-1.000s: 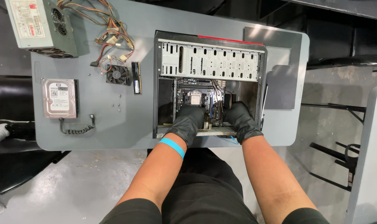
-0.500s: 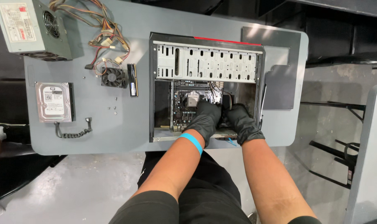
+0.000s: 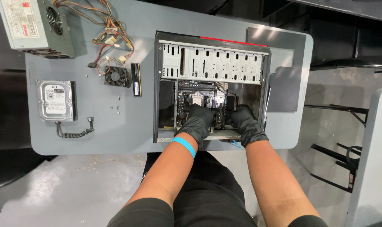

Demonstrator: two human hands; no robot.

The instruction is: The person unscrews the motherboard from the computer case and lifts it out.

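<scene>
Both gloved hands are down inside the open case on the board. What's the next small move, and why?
Probably a gentle, even lift or wiggle with both hands. The left hand and right hand rest on either side of an upright part on the motherboard inside the computer case. What the fingers grip is hidden under the gloves, so go slowly. The loose screws lie well clear on the table.

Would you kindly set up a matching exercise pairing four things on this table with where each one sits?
Things:
1. power supply
2. hard drive
3. cooling fan
4. left hand

Places:
A. inside the open computer case
B. far left corner of the table
C. left edge, coiled cable beside it
D. beside the memory stick

Pairs: 1-B, 2-C, 3-D, 4-A
</scene>
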